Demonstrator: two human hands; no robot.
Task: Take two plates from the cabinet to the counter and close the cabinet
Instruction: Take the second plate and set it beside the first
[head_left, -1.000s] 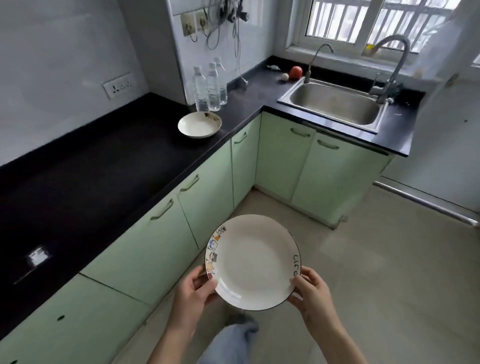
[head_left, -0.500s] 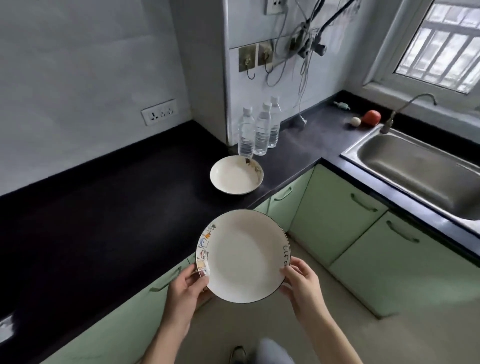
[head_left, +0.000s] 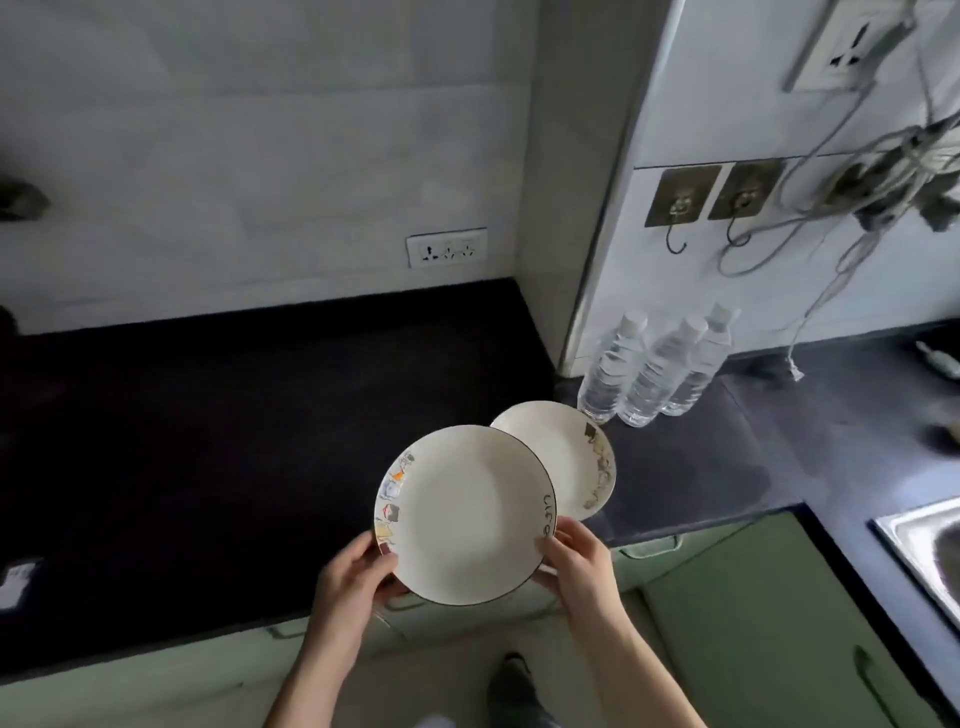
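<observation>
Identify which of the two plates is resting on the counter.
The farther plate, beside the water bottles; the nearer plate is held by both hands.

Single head-worn wide-angle view, looking steeply down and forward from above the counter (head_left: 208, 415) edge, facing the far wall with its socket plate (head_left: 447, 247). It is sitting close in: both forearms are entering from the near bottom edge, the left hand (head_left: 353, 577) and right hand (head_left: 576, 566) filling the lower centre. The frame is taking in water bottles (head_left: 654, 369) to the right and a sink (head_left: 919, 540) corner at the far right edge; straight lines are bowing toward the edges.
</observation>
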